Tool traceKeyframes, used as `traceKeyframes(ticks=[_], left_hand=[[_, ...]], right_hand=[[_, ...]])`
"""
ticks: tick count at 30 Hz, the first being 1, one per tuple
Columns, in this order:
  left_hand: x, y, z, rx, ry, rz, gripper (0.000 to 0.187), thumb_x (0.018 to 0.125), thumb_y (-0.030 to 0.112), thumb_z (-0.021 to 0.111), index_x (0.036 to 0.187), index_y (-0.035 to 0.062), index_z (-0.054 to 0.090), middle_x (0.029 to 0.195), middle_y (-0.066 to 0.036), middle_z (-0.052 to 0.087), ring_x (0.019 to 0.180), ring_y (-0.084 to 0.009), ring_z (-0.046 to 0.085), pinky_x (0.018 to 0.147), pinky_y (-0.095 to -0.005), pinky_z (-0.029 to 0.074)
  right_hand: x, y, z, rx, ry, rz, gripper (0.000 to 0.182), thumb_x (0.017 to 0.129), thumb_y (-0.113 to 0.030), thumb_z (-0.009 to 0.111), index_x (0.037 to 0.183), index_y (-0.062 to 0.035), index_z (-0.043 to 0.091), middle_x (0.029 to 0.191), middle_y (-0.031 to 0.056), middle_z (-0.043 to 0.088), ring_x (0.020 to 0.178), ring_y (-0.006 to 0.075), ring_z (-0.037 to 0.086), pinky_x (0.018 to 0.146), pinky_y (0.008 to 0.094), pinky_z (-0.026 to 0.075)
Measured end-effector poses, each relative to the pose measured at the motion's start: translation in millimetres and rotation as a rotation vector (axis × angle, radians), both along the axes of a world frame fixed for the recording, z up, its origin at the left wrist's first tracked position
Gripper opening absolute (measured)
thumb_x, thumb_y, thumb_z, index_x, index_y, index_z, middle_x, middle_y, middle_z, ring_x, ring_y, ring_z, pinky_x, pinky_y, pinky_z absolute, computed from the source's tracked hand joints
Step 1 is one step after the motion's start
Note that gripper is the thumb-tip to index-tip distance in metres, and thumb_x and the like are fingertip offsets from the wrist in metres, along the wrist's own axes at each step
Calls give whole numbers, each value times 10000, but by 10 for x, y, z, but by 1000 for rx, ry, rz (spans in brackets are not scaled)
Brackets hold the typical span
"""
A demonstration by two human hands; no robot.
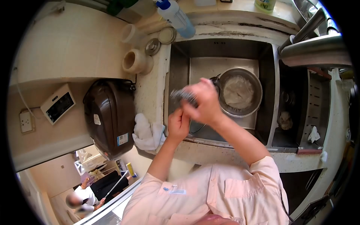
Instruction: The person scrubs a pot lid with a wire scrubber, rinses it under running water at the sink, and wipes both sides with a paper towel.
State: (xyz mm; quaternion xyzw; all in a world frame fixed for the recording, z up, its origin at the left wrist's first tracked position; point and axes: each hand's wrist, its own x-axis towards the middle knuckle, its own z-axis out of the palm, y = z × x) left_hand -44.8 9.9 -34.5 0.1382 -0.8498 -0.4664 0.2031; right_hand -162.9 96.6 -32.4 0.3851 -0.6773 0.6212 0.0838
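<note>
Both of my hands are close together over the left part of the steel sink [221,62]. My right hand [202,99] is closed around a grey, shiny mesh bundle that looks like a steel scouring pad [182,96], smeared by motion. Just below it, my left hand [178,125] is closed with fingers pinched; what it grips is hidden, and I cannot tell what it is. A thin curved rim [198,131] shows beside the left hand. Right of my hands, a round metal pot [258,93] with cloudy water sits in the basin.
A narrower basin [287,129] adjoins on the right, under a thick metal spout [315,52]. A white cloth [146,133] and a dark brown appliance [110,116] are at the left. A blue-capped bottle [176,18] stands behind. A person [86,195] is beyond the window.
</note>
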Motion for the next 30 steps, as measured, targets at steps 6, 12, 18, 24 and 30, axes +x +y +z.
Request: traceKeyframes(ticks=[6,12,18,24,30], left_hand=[[185,16,79,22,-7,135,221,891,112,448,688,30,421,527,-33,355,471,-111,341,436,-263,274],[227,26,148,176,-21,144,220,914,117,412,710,48,368,607,27,315,577,-57,272,485,-221,244],[-101,-59,366,223,-212,109,213,948,168,406,770,51,402,660,36,329,622,-48,291,542,-198,285],[-79,-148,142,457,-3,354,217,959,167,381,771,62,410,689,58,334,639,-36,296,551,-184,274],[-114,-143,-111,358,0,384,218,954,147,377,759,52,399,691,47,344,642,-35,302,547,-198,279]], right_hand=[[-494,10,-311,-138,-779,4,202,797,-173,564,901,0,571,794,57,620,701,154,562,665,282,453],[-605,61,-954,-330,-1248,-98,256,825,-196,550,976,11,560,835,36,595,737,125,531,678,278,438],[-643,8,-895,-222,-1152,-26,328,817,-251,583,1006,14,546,835,59,596,758,134,538,688,283,438],[-897,523,-2007,705,-611,-436,304,812,-259,591,1015,-36,563,889,147,624,788,271,591,749,374,461],[-509,1081,-2532,1222,-262,-172,342,787,-233,601,1058,-30,557,1004,198,578,957,354,550,814,413,446]])
